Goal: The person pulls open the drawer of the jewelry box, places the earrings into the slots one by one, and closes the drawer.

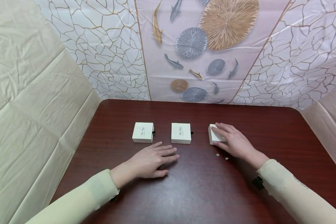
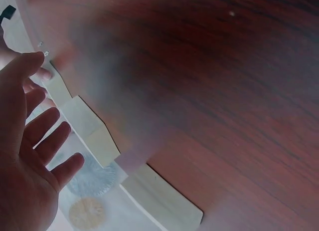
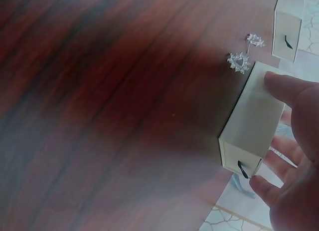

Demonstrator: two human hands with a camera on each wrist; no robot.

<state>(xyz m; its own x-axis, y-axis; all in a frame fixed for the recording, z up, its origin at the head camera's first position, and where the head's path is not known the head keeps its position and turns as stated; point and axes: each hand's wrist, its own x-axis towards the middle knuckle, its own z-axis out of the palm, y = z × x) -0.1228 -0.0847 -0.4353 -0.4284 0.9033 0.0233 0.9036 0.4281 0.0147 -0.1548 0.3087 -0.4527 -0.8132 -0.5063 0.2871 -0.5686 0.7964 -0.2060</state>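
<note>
Three small white drawer boxes stand in a row on the dark red table. My right hand point(image 1: 235, 141) holds the right box point(image 1: 214, 137), its thumb against the near side and its fingers over the top and far side. In the right wrist view, the box's point(image 3: 254, 106) black pull tab point(image 3: 242, 169) shows on the end face. Just in front of it lie two small silver, sparkling earrings point(image 3: 238, 62), apart from my hand. My left hand point(image 1: 154, 160), fingers loosely spread, is in front of the left box point(image 1: 142, 132) and the middle box point(image 1: 180, 133), holding nothing.
The table point(image 1: 190, 199) ends at a patterned cloth backdrop point(image 1: 117, 56) behind the boxes. Cream cloth point(image 1: 39, 109) hangs along the left side, with more at the right. The left and middle boxes each have a black tab on their right side.
</note>
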